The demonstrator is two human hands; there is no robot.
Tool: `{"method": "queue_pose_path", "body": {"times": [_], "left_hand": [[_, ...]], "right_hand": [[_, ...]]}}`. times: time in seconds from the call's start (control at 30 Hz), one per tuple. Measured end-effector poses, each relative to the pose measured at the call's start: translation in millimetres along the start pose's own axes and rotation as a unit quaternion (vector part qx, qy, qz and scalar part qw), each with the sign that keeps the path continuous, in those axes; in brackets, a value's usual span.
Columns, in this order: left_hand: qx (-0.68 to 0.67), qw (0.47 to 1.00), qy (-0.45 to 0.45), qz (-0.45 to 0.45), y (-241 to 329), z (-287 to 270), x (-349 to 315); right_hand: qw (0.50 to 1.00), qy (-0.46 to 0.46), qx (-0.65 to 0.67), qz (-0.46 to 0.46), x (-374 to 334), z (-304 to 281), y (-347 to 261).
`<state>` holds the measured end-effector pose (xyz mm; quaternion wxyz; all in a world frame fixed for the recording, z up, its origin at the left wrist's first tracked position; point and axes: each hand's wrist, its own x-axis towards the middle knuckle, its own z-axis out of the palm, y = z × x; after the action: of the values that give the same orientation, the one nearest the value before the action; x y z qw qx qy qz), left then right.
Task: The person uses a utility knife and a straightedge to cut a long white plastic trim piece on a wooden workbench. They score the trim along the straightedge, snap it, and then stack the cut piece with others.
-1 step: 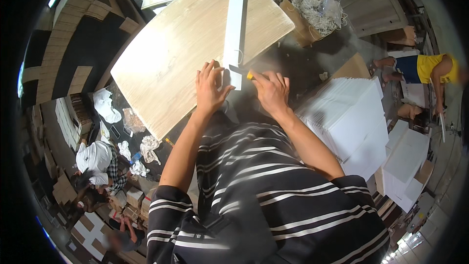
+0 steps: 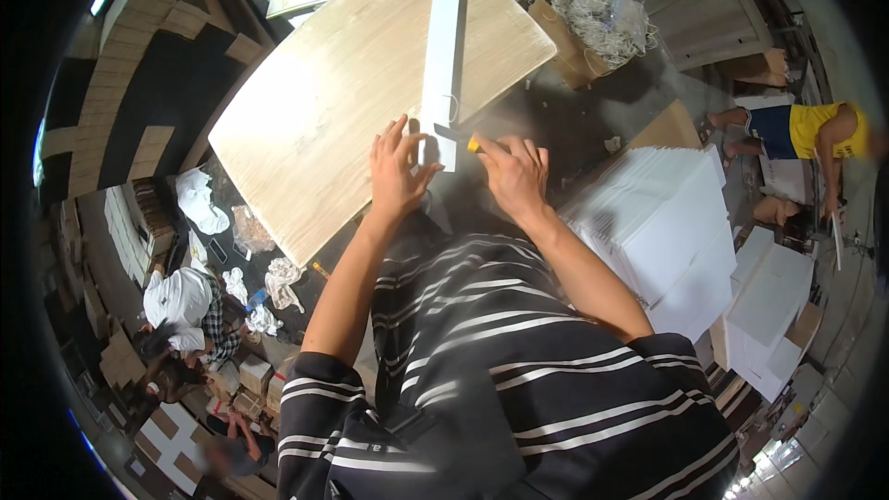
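A long white strip (image 2: 444, 37) runs lengthwise across a wood-grained board (image 2: 343, 83), its near end sticking out past the board toward me. At that end my left hand (image 2: 398, 167) holds the strip's left edge with bent fingers and thumb. Just right of the strip, my right hand (image 2: 514, 171) grips a knife with a yellow handle (image 2: 474, 143). Its dark blade (image 2: 446, 132) lies across the strip near the end. A thin pale curl (image 2: 454, 108) stands at the strip's edge beyond the blade.
A stack of white panels (image 2: 657, 231) stands close on my right. Beyond the board's right corner is a carton of tangled string-like scraps (image 2: 602, 23). Crumpled cloths (image 2: 199, 199) lie at left. One person (image 2: 815, 130) works at far right, others (image 2: 181, 301) at lower left.
The strip's near end has shifted very slightly left. Both hands stay in place, and the blade lies across the strip as before.
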<state>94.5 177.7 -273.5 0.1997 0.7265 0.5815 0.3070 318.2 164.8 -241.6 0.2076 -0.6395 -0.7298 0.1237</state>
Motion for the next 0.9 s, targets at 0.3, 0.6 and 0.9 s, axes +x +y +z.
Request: {"method": "queue_pose_path", "body": {"times": [0.3,0.6,0.9], "left_hand": [[0.056,0.987,-0.045,0.145,14,2,-10],[-0.007,0.981,-0.079,0.176,-2,0,-9],[0.039,0.973,-0.111,0.197,-1,-9,-5]], "right_hand": [[0.999,0.029,-0.009,0.031,0,12,-15],[0.995,0.074,-0.039,0.047,14,24,-25],[0.990,0.102,-0.060,0.073,80,41,-13]]}}
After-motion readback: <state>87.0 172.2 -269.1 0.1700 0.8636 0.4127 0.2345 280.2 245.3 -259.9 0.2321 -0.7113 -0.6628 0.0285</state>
